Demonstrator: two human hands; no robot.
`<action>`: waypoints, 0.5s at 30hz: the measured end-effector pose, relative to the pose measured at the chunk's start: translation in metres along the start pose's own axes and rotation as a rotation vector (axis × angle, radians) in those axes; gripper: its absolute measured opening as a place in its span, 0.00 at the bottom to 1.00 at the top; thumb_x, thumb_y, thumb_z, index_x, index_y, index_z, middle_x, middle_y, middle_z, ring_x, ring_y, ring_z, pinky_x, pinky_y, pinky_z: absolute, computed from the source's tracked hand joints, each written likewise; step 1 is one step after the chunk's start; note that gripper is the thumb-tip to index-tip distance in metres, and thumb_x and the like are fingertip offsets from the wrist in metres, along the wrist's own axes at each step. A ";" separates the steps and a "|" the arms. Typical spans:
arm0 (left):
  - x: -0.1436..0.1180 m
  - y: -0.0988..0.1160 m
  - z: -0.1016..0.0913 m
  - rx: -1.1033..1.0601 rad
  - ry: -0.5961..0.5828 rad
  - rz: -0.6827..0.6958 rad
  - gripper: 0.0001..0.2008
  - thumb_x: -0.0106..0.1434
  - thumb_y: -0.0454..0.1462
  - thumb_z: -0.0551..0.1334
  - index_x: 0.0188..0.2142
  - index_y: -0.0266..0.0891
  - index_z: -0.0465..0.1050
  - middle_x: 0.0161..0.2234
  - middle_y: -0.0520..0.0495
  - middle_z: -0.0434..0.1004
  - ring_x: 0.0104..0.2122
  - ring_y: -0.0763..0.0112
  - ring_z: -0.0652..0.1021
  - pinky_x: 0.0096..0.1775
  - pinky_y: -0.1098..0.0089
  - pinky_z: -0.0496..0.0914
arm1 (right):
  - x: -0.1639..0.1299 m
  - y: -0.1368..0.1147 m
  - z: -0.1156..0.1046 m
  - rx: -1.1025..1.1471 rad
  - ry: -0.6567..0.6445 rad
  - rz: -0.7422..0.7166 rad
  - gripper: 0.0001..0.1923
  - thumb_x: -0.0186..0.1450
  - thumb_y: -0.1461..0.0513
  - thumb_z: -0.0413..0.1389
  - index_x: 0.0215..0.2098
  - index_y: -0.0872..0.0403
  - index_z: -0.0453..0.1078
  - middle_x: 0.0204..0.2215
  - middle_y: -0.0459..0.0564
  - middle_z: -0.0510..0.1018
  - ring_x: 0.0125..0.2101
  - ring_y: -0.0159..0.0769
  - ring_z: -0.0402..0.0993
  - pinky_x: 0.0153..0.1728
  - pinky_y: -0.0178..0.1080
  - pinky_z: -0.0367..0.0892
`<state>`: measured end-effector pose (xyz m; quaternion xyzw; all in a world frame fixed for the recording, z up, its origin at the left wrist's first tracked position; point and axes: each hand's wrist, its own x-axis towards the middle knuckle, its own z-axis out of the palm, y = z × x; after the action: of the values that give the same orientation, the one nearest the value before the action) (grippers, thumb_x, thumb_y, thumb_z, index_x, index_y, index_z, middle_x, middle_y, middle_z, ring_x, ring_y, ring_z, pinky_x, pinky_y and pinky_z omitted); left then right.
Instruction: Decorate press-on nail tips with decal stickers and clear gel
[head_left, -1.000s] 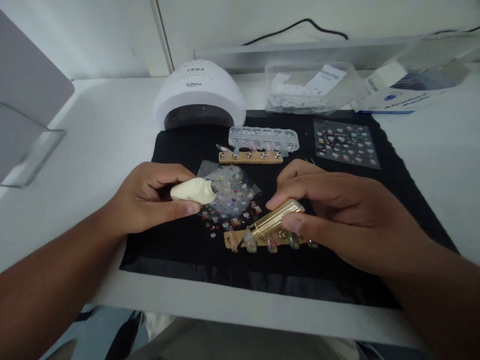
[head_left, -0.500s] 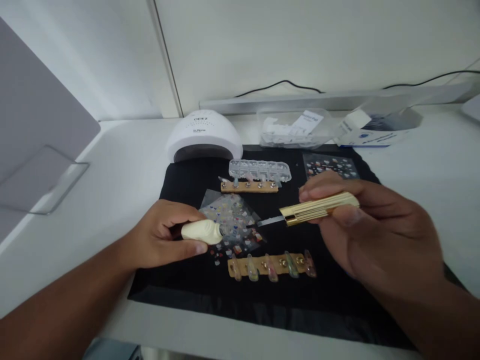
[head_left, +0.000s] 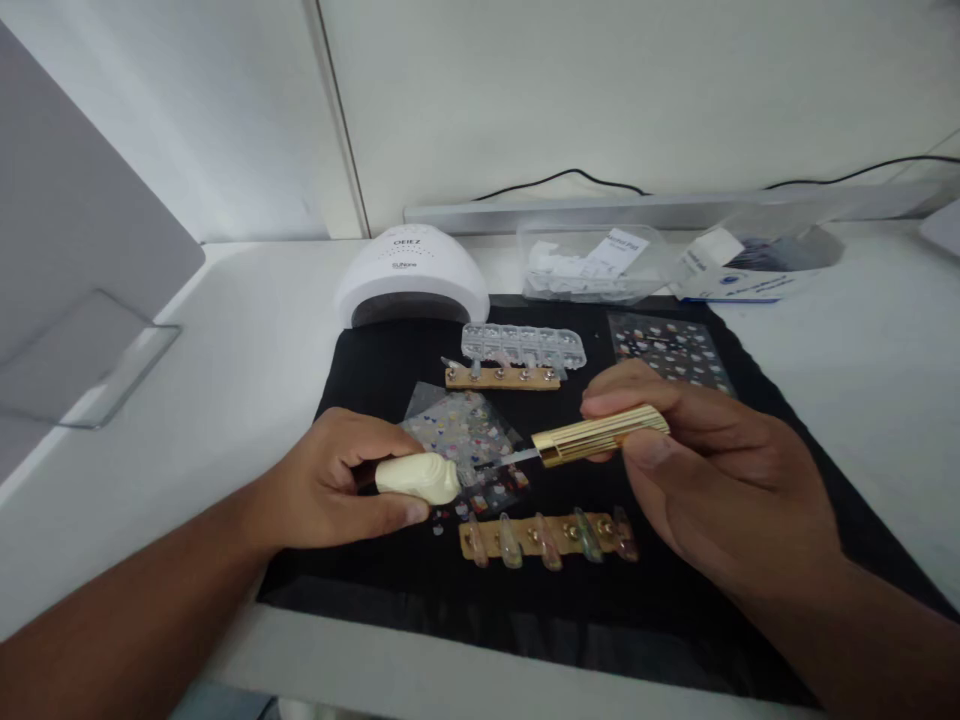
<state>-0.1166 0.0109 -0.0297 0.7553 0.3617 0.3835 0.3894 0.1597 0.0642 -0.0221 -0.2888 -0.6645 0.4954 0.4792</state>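
Observation:
My left hand (head_left: 337, 485) grips a cream polish bottle (head_left: 416, 477) lying sideways, its neck pointing right over a clear sticker sheet (head_left: 461, 440). My right hand (head_left: 705, 470) pinches a ribbed gold brush cap (head_left: 600, 435), and its thin brush tip reaches left to just short of the bottle's mouth. Just below the brush lies a wooden strip (head_left: 544, 535) carrying several painted false nails. All of it rests on a black mat (head_left: 675, 600).
A white nail lamp (head_left: 411, 275) stands at the mat's back left. Behind the hands are a second wooden strip (head_left: 502, 377), a clear compartment box (head_left: 523, 345), another sticker sheet (head_left: 670, 350), a clear tub (head_left: 592, 262) and a white-blue box (head_left: 750, 270). A clear stand (head_left: 90, 360) sits far left.
My right hand lifted the gold brush off the nails on the front strip, swung it level, then moved its tip left toward the bottle. The view tilted upward.

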 end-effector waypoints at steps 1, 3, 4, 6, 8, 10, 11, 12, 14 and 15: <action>0.000 0.000 0.000 0.008 -0.003 0.000 0.03 0.60 0.32 0.68 0.34 0.32 0.78 0.23 0.51 0.75 0.21 0.79 0.69 0.24 0.78 0.63 | 0.000 0.000 0.000 -0.006 0.002 0.004 0.06 0.64 0.54 0.64 0.40 0.41 0.82 0.31 0.46 0.74 0.31 0.34 0.69 0.29 0.36 0.67; 0.000 -0.001 0.000 0.019 -0.007 0.002 0.03 0.60 0.32 0.68 0.34 0.31 0.78 0.24 0.52 0.75 0.21 0.80 0.69 0.25 0.79 0.63 | 0.000 0.000 0.002 -0.033 -0.001 0.010 0.07 0.65 0.54 0.64 0.40 0.40 0.82 0.32 0.46 0.74 0.30 0.33 0.68 0.27 0.36 0.66; 0.000 -0.001 0.001 0.024 -0.008 0.004 0.03 0.60 0.32 0.68 0.34 0.31 0.77 0.23 0.52 0.74 0.21 0.80 0.69 0.25 0.79 0.62 | 0.000 -0.001 0.003 -0.060 -0.007 -0.003 0.07 0.65 0.54 0.63 0.40 0.41 0.82 0.32 0.46 0.74 0.29 0.33 0.68 0.27 0.36 0.66; 0.000 -0.001 0.002 0.040 -0.012 0.005 0.04 0.60 0.32 0.68 0.33 0.31 0.77 0.23 0.53 0.73 0.21 0.80 0.69 0.24 0.79 0.62 | 0.000 -0.004 0.007 -0.140 -0.025 -0.057 0.06 0.65 0.56 0.63 0.40 0.42 0.82 0.31 0.45 0.75 0.30 0.33 0.70 0.28 0.36 0.66; 0.000 0.000 0.003 0.051 -0.016 0.009 0.04 0.60 0.32 0.68 0.33 0.31 0.77 0.22 0.53 0.73 0.20 0.80 0.68 0.24 0.79 0.61 | 0.000 -0.007 0.010 -0.238 -0.061 -0.116 0.06 0.64 0.59 0.63 0.40 0.43 0.81 0.30 0.46 0.76 0.31 0.35 0.73 0.30 0.38 0.69; 0.001 0.001 0.004 0.054 -0.021 0.013 0.03 0.60 0.32 0.68 0.33 0.31 0.77 0.23 0.54 0.73 0.20 0.81 0.68 0.24 0.80 0.62 | -0.001 -0.011 0.013 -0.315 -0.115 -0.151 0.07 0.63 0.60 0.64 0.40 0.44 0.81 0.28 0.46 0.77 0.32 0.37 0.74 0.33 0.41 0.72; 0.001 0.002 0.004 0.059 -0.026 0.015 0.03 0.60 0.32 0.68 0.33 0.32 0.77 0.23 0.54 0.73 0.21 0.80 0.69 0.24 0.80 0.62 | -0.001 -0.012 0.015 -0.340 -0.142 -0.152 0.07 0.63 0.60 0.64 0.40 0.44 0.81 0.28 0.46 0.78 0.33 0.38 0.74 0.34 0.43 0.73; 0.001 0.002 0.004 0.066 -0.031 0.019 0.03 0.60 0.32 0.68 0.33 0.32 0.77 0.23 0.53 0.73 0.21 0.80 0.70 0.24 0.80 0.63 | -0.002 -0.013 0.016 -0.357 -0.163 -0.151 0.07 0.63 0.60 0.64 0.40 0.44 0.81 0.27 0.46 0.78 0.34 0.40 0.75 0.35 0.44 0.73; 0.001 0.003 0.004 0.084 -0.038 0.032 0.03 0.60 0.32 0.68 0.33 0.32 0.77 0.24 0.53 0.74 0.22 0.80 0.71 0.25 0.80 0.64 | -0.002 -0.015 0.017 -0.369 -0.174 -0.145 0.07 0.63 0.60 0.65 0.40 0.43 0.81 0.27 0.46 0.78 0.35 0.40 0.75 0.36 0.44 0.74; 0.001 0.004 0.003 0.088 -0.035 0.039 0.03 0.60 0.32 0.68 0.34 0.32 0.77 0.24 0.53 0.75 0.22 0.79 0.71 0.25 0.80 0.64 | -0.002 -0.016 0.017 -0.372 -0.162 -0.141 0.07 0.63 0.60 0.65 0.40 0.43 0.81 0.27 0.46 0.79 0.35 0.40 0.75 0.36 0.44 0.74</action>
<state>-0.1124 0.0087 -0.0276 0.7852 0.3564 0.3615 0.3546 0.1462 0.0510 -0.0088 -0.2843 -0.7993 0.3512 0.3962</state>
